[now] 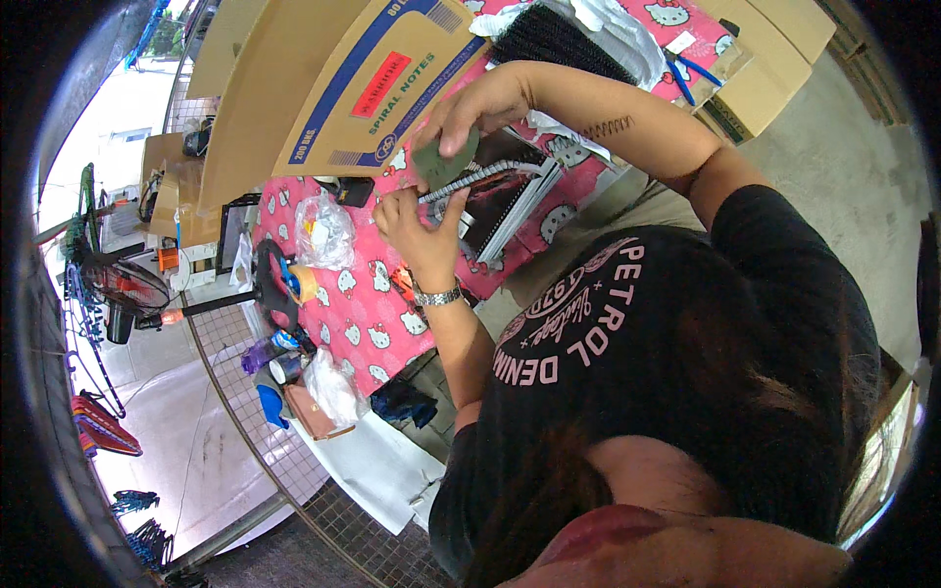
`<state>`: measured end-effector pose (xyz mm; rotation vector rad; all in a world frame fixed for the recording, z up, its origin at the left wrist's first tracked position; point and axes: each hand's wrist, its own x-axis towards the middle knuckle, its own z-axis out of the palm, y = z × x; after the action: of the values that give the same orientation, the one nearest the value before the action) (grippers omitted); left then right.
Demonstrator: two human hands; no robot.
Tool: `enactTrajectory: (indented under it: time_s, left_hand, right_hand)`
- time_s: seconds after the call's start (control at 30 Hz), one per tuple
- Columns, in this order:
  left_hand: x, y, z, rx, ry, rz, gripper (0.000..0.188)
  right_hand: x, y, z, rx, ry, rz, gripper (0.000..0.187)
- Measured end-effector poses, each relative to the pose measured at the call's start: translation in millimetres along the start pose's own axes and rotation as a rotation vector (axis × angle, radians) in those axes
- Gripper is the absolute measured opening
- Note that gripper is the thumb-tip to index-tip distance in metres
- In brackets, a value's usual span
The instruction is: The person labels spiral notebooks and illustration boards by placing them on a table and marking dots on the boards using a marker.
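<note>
On the pink patterned tabletop lies a small stack of spiral notebooks (505, 211) with dark covers and white page edges. A pale coil binding (480, 179) runs along the top one's edge. My left hand (421, 230), with a metal watch at the wrist, is closed at the coil's near end, thumb against the notebook's edge. Above it, my right hand (480, 103) is closed on a flat dark green rounded piece (449, 157), thumb pressed on its face, beside the coil. Part of the coil's end is hidden by my fingers.
A large cardboard box (377, 88) stands just beyond my hands. Black coils (559, 41) lie in white plastic at the top, near blue-handled pliers (691, 73). At the left are a clear plastic bag (325, 233), a tape roll (302, 284) and a fan (123, 284).
</note>
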<state>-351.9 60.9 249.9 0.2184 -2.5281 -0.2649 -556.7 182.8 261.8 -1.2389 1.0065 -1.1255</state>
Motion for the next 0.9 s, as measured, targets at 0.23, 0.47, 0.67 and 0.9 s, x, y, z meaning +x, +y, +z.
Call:
enactTrajectory:
  time_s: [0.23,0.47,0.67,0.9]
  left_hand:
    - [2,1,0,-0.022,-0.014,-0.027,0.055]
    - [0,1,-2,-0.053,0.001,-0.067,0.059]
    - [0,3,-4,-0.086,0.019,-0.128,0.059]
    - [-11,-43,-15,-0.201,-0.006,-0.193,0.043]
  right_hand:
    - [6,9,3,0.091,0.002,-0.058,0.038]
    - [16,-2,-6,-0.113,-0.102,0.042,0.039]
    - [29,-1,-6,-0.193,-0.117,0.173,0.043]
    - [43,13,-2,0.122,-0.111,-0.04,0.058]
